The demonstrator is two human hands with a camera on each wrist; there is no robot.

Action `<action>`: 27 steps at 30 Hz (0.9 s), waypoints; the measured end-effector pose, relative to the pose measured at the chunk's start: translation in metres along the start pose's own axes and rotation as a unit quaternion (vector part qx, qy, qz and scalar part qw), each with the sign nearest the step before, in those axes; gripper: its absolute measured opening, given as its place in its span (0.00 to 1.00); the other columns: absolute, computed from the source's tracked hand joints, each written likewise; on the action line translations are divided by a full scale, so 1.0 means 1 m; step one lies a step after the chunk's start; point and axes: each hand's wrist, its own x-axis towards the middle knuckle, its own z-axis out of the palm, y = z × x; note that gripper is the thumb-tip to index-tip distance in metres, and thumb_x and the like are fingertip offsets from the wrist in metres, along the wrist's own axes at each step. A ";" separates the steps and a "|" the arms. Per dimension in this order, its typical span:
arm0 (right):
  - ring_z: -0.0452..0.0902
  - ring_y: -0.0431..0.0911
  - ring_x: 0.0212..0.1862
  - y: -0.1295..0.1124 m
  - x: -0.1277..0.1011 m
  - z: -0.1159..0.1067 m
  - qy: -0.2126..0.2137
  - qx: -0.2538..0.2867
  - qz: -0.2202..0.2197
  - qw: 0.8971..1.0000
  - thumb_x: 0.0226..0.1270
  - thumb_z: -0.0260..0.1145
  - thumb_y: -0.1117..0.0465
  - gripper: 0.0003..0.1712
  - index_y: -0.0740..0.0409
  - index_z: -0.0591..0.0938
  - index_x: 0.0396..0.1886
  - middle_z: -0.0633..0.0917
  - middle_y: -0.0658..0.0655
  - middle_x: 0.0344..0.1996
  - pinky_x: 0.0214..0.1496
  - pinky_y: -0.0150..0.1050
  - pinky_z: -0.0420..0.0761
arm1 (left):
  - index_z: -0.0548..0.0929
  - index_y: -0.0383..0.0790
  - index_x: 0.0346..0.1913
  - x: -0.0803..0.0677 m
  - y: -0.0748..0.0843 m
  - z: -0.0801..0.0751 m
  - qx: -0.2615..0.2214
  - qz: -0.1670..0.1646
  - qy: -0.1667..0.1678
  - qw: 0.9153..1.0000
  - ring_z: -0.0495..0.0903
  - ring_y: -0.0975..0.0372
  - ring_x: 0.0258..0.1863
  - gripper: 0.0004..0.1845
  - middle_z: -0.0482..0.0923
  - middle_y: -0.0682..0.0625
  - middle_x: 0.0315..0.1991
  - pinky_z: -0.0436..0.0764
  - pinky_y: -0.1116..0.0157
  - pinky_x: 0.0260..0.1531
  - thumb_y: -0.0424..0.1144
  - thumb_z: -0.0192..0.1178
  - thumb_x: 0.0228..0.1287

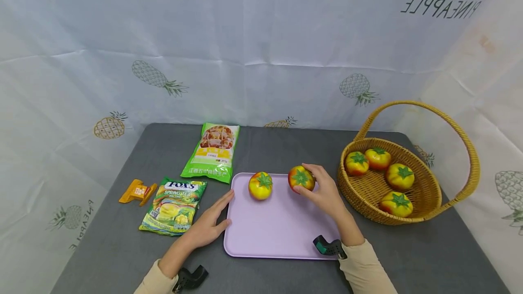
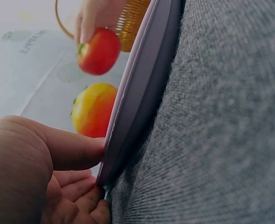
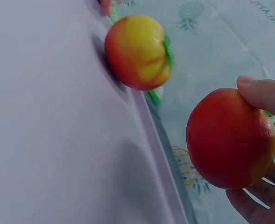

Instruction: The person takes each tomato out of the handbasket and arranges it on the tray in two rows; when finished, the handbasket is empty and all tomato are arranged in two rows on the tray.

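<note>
One toy tomato [image 1: 260, 185] sits on the lilac tray [image 1: 282, 235], my flat left hand [image 1: 209, 223] steadies its edge, and my right hand [image 1: 324, 189] grips a redder tomato [image 1: 301, 178], seemingly hovering, needing a gentle lowering alongside.

green snack bag [image 1: 212, 151], fox's candy packet [image 1: 175, 205] and orange clip [image 1: 137, 191] lie left; pineapple-print backdrop [image 1: 261, 58] behind.

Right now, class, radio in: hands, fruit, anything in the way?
Right hand grips red-yellow toy tomato above lilac plastic tray. Left hand steadies tray's edge. Second yellow tomato sits on tray, apart.
</note>
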 end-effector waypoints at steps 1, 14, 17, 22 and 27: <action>0.75 0.53 0.53 0.000 0.001 0.003 -0.004 0.004 0.001 1.000 0.52 0.75 0.53 0.38 0.59 0.73 0.62 0.75 0.60 0.56 0.50 0.52 0.79 | 0.53 0.37 0.74 0.000 0.000 0.000 -0.001 0.002 0.001 1.000 0.53 0.51 0.73 0.36 0.50 0.44 0.75 0.54 0.59 0.71 0.33 0.56 0.66; 0.73 0.56 0.57 0.002 0.011 0.028 -0.058 -0.011 0.030 0.998 0.54 0.73 0.50 0.39 0.63 0.73 0.62 0.75 0.62 0.58 0.58 0.53 0.75 | 0.53 0.36 0.74 0.000 0.001 -0.001 0.000 0.003 -0.002 1.000 0.53 0.50 0.73 0.36 0.50 0.43 0.75 0.55 0.51 0.69 0.35 0.55 0.67; 0.73 0.56 0.57 0.005 0.012 0.031 -0.059 -0.016 0.031 0.998 0.55 0.72 0.49 0.39 0.63 0.73 0.62 0.75 0.62 0.58 0.58 0.54 0.75 | 0.53 0.37 0.74 0.001 0.001 -0.002 0.000 -0.002 -0.005 1.000 0.53 0.51 0.73 0.36 0.50 0.44 0.75 0.55 0.50 0.69 0.35 0.55 0.67; 0.73 0.55 0.58 0.009 0.014 0.033 -0.069 -0.024 0.027 0.997 0.56 0.71 0.46 0.40 0.62 0.72 0.64 0.75 0.61 0.59 0.58 0.53 0.75 | 0.52 0.37 0.74 0.001 0.000 -0.001 0.000 -0.004 -0.006 1.000 0.52 0.51 0.73 0.36 0.49 0.44 0.75 0.55 0.51 0.69 0.36 0.55 0.67; 0.73 0.56 0.59 0.010 0.014 0.032 -0.084 -0.020 0.033 0.996 0.56 0.70 0.47 0.40 0.62 0.70 0.65 0.74 0.62 0.61 0.60 0.54 0.74 | 0.53 0.37 0.74 0.000 0.000 0.000 0.000 0.001 -0.001 1.000 0.53 0.50 0.73 0.36 0.50 0.44 0.75 0.55 0.53 0.69 0.34 0.55 0.67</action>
